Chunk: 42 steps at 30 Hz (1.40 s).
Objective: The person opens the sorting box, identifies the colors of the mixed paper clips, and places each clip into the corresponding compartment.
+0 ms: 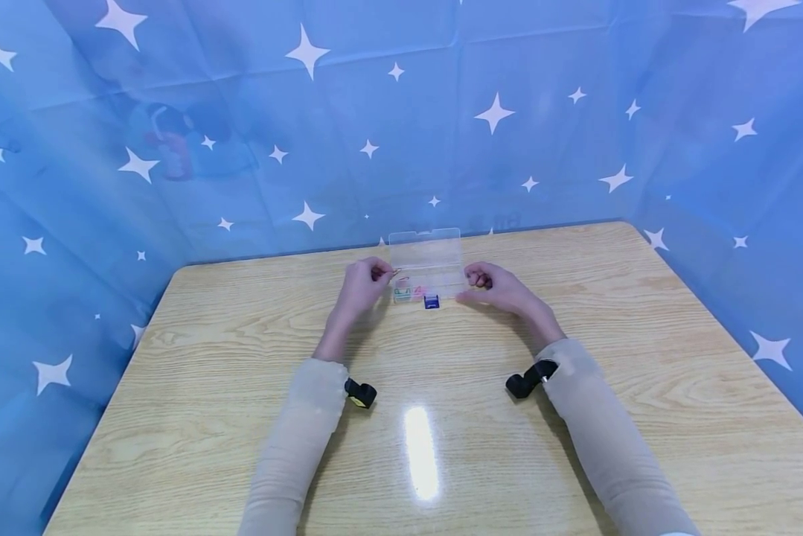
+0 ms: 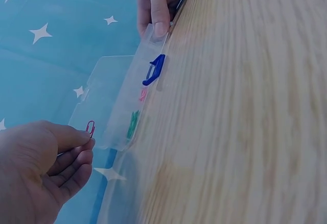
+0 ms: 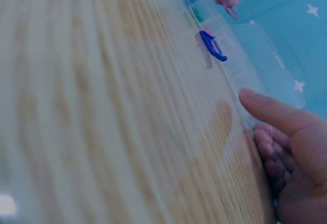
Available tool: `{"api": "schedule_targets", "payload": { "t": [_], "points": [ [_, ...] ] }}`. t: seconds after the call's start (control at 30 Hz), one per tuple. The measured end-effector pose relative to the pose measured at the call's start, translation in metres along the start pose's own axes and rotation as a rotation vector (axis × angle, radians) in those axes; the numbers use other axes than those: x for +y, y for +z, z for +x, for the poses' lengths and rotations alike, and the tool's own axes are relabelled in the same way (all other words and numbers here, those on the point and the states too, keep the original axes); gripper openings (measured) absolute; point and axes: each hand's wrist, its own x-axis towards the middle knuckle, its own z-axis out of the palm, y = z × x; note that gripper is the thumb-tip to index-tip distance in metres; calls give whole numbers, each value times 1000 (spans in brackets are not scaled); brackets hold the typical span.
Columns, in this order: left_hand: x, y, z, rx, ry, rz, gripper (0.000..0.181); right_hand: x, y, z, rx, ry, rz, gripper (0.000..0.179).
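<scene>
A clear plastic compartment box (image 1: 434, 279) stands at the far side of the table with its lid (image 1: 425, 249) raised behind it. A blue latch (image 1: 431, 301) juts from its front. Green paper clips (image 2: 133, 124) lie in the left end, with pink paper clips (image 2: 142, 95) beside them. My left hand (image 1: 368, 283) pinches a red paper clip (image 2: 90, 127) between thumb and forefinger, close over the box's left end. At the other end my right hand (image 1: 498, 286) holds the box by its front corner, thumb on the edge and fingers curled at the side.
The wood-grain table (image 1: 401, 447) reaches from the box toward me. A blue star-patterned cloth (image 1: 401, 134) hangs right behind its far edge. Both wrists carry black cameras.
</scene>
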Motion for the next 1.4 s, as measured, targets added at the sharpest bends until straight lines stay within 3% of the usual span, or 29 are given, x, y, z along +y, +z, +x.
{"api": "schedule_targets", "payload": {
  "t": [0.57, 1.07, 1.4],
  "points": [
    [-3, 15, 5, 10, -19, -6, 13, 1, 1, 2, -7, 13, 15, 50],
    [-1, 13, -1, 0, 10, -28, 16, 1, 1, 1, -5, -8, 21, 49],
    [1, 6, -7, -45, 33, -64, 22, 1, 0, 1, -27, -37, 16, 46]
  ]
}}
